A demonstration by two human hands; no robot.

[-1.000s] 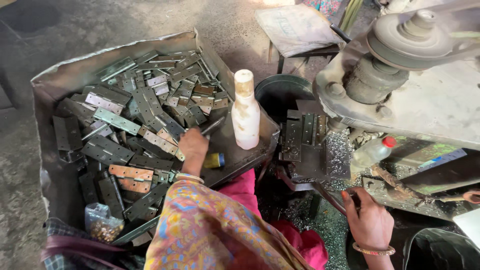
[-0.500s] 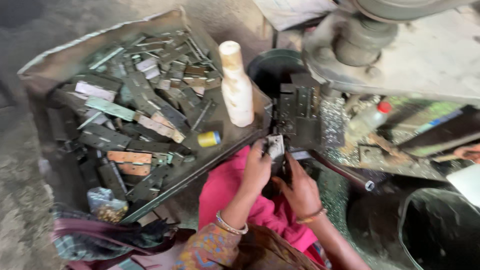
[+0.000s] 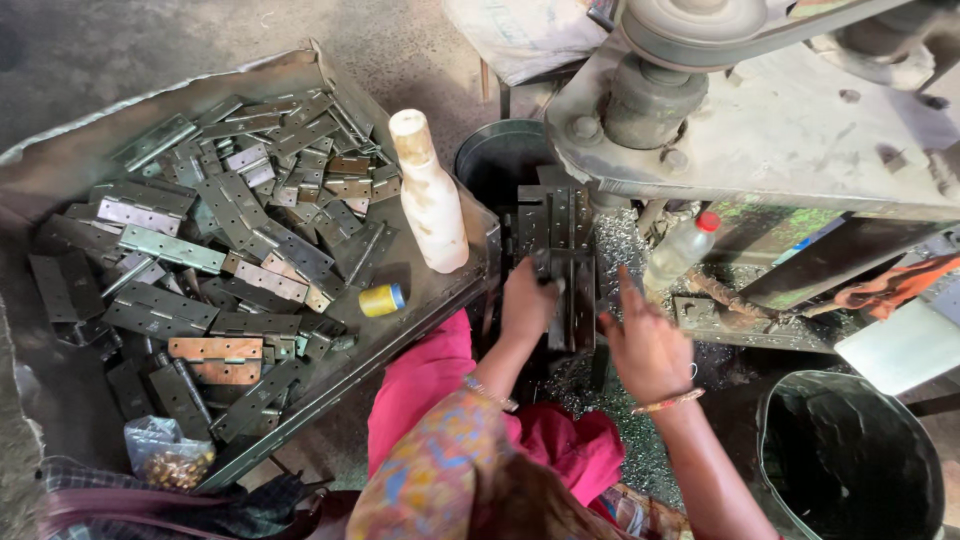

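**Hinge at the machine block: hands now parted**

Item: metal hinge (image 3: 558, 270), dark grey, lying on the slotted block (image 3: 550, 235) under the grey machine (image 3: 760, 130). The left hand (image 3: 528, 305) is closed on its near end, fingers curled over the metal.

Right hand (image 3: 648, 345): lifted just to the right of the block, fingers spread, holding nothing; a bangle sits at the wrist. Half a second ago both hands were pressed together around the hinge in front of the block; now they stand apart, and the left has moved up onto the block.

Around the block: metal shavings (image 3: 620, 250) scattered on the floor, a clear plastic bottle (image 3: 680, 250) with a red cap leaning just right of it, and a dark round can (image 3: 495, 160) behind it.

To the left: a shallow metal tray (image 3: 420, 300) heaped with loose hinges (image 3: 220, 230), an upright white bottle (image 3: 430, 195) near its right edge, and a small yellow spool (image 3: 381, 299) beside it. A plastic bag (image 3: 165, 460) of small brown pieces lies at the tray's near corner.

Lower right: a black bucket (image 3: 850, 460).
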